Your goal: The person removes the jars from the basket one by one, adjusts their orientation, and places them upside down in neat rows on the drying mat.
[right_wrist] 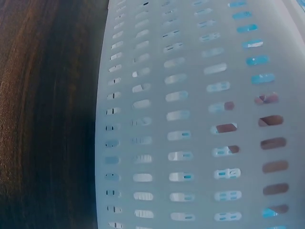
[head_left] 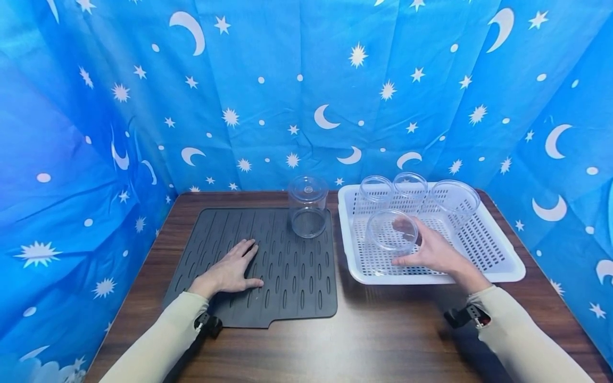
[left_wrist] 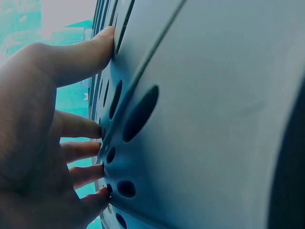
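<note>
My right hand (head_left: 433, 251) grips a clear round jar (head_left: 381, 236) over the front left part of the white slotted basket (head_left: 416, 279), thumb on the near side and fingers round the far side. In the right wrist view the basket's wall (right_wrist: 157, 109) hides most of that hand; bits of it show through the slots. My left hand (head_left: 230, 270) rests with spread, fairly straight fingers on a dark grey ridged mat (head_left: 299, 298). In the left wrist view, the fingertips of this hand (left_wrist: 43, 129) touch the mat's surface (left_wrist: 214, 95). A clear lidded jar (head_left: 308, 210) stands upright at the mat's back right corner.
Inside the basket, along its back, stand two smaller clear jars (head_left: 376, 187) and a wider clear jar (head_left: 456, 198). Basket and mat sit side by side on a brown wooden table (head_left: 306, 356). A blue moon-and-star curtain (head_left: 282, 96) surrounds the table at the back and sides.
</note>
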Demonstrator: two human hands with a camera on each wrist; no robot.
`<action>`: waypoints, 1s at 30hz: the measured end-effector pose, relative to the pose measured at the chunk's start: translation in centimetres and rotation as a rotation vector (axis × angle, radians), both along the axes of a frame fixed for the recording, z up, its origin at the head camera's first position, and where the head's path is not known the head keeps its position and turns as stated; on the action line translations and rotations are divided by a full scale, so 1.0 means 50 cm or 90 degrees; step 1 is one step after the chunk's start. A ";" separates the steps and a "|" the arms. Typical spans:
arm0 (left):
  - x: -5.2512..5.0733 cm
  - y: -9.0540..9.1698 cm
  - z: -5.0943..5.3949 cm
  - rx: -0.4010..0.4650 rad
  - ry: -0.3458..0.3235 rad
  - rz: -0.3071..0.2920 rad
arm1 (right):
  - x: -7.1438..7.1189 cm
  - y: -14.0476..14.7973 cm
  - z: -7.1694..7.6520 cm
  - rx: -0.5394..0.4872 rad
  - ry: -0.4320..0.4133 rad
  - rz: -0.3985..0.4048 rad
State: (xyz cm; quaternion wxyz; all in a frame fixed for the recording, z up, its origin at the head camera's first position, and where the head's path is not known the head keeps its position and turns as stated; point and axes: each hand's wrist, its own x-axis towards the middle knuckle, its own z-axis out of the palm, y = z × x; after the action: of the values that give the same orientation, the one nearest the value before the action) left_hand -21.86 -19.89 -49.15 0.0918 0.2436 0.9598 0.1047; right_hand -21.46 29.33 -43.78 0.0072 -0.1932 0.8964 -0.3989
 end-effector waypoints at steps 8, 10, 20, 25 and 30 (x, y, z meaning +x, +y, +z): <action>0.001 -0.001 -0.001 0.005 -0.007 0.001 | 0.009 0.004 0.005 -0.006 0.022 -0.028; 0.001 -0.001 0.000 0.006 -0.010 0.002 | 0.011 0.005 0.008 -0.005 0.029 -0.033; -0.002 -0.002 0.003 0.005 -0.008 0.002 | 0.017 0.004 0.028 -0.005 0.056 -0.040; -0.005 -0.003 0.002 0.015 -0.003 0.004 | 0.018 0.004 0.044 -0.002 0.088 -0.050; -0.012 -0.001 0.008 0.050 0.020 0.023 | 0.018 0.001 0.065 0.011 0.138 -0.050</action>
State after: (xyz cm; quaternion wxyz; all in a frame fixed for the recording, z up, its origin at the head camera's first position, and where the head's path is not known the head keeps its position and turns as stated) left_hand -22.46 -19.95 -48.77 0.0651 0.2316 0.9604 0.1405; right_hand -20.55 29.36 -40.53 -0.1039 -0.1996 0.9023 -0.3677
